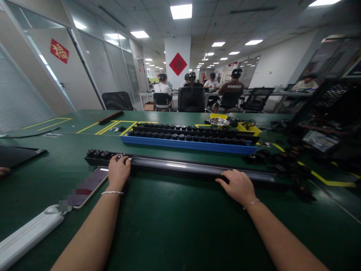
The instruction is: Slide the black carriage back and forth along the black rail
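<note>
A long black rail with a shiny grey cover (180,166) lies across the green table in front of me. Small black round parts (99,153) sit in its uncovered left end. My left hand (118,172) rests on the rail near that end, fingers curled over its top edge. My right hand (238,184) lies on the rail's right part, fingers bent over it, thumb pointing left.
Behind the rail, a blue tray (186,145) holds rows of black parts. A metal bowl (219,122) and yellow bin (249,128) stand farther back. A phone (87,186) and white power strip (28,235) lie at left. Loose black parts (282,165) lie at right. Seated people work at far desks.
</note>
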Demonstrator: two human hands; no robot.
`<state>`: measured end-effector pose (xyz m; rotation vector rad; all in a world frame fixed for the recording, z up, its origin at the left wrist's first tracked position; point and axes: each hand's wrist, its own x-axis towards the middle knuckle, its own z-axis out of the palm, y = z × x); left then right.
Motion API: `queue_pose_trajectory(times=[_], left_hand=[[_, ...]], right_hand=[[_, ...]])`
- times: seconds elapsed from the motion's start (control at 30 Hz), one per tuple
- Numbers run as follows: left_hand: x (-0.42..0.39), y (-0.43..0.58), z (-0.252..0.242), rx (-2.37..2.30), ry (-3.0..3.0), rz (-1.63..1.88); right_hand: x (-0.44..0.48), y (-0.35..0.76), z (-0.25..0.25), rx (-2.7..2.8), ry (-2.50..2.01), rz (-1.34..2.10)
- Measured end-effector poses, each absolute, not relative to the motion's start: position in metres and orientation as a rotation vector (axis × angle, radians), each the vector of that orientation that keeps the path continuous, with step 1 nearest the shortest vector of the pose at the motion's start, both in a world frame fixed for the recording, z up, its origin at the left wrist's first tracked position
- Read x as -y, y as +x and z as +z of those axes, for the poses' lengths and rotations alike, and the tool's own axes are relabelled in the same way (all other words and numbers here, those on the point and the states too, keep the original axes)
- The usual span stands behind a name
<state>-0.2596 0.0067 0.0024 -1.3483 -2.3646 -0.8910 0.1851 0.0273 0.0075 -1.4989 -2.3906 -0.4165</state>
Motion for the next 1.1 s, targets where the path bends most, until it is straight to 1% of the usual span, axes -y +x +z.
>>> queue_pose_trajectory(times=[0.63,1.1], left_hand=[[-0.005,-0.249,0.009,2.409,-1.391,-0.926],[-0.003,-0.241,0.009,2.376,-1.447,-0.880]], right_hand=[[-0.028,0.185,0.007,2.389,-1.520,-0.397],[-0.028,0.184,0.006,2.377,-1.529,-0.404]])
